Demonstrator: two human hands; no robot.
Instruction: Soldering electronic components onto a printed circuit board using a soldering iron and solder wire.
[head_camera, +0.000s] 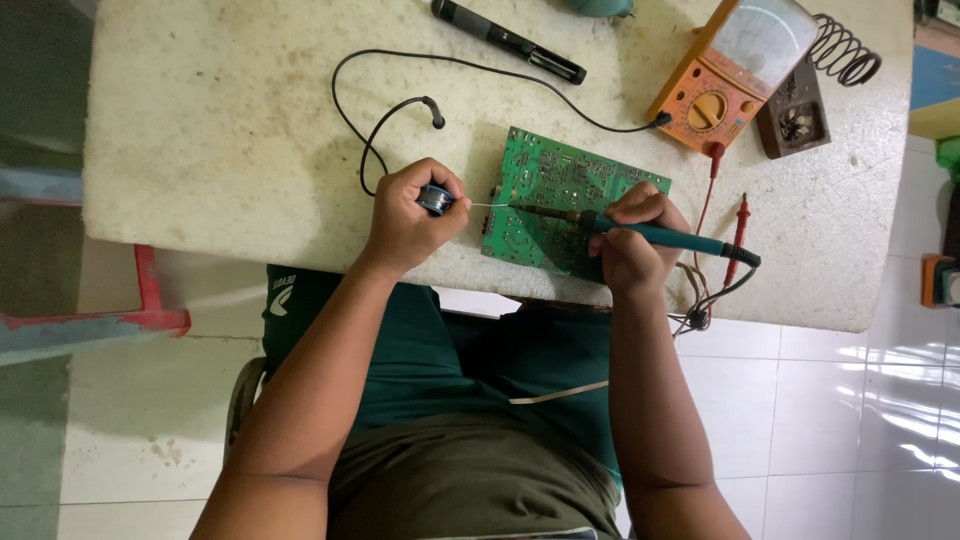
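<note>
At the far right of the pale stone counter (200, 120) lies an orange, box-shaped analogue meter (735, 72), tilted on its corner. Its display is a pale, whitish dial window (765, 38) across the upper end, above a round yellow selector knob (708, 108). A small white printed emblem (282, 296) marks the person's dark green shirt.

Most of the solder spool (436, 198) is buried inside my left hand (408, 218); only a sliver of it shows between thumb and fingers. My right hand (634, 240) covers the middle of the soldering iron (640, 233) and part of the green circuit board (560, 200) beneath. The exact joint the tip touches is too small to tell. At the top edge, a teal object (598, 7) is cut off.
</note>
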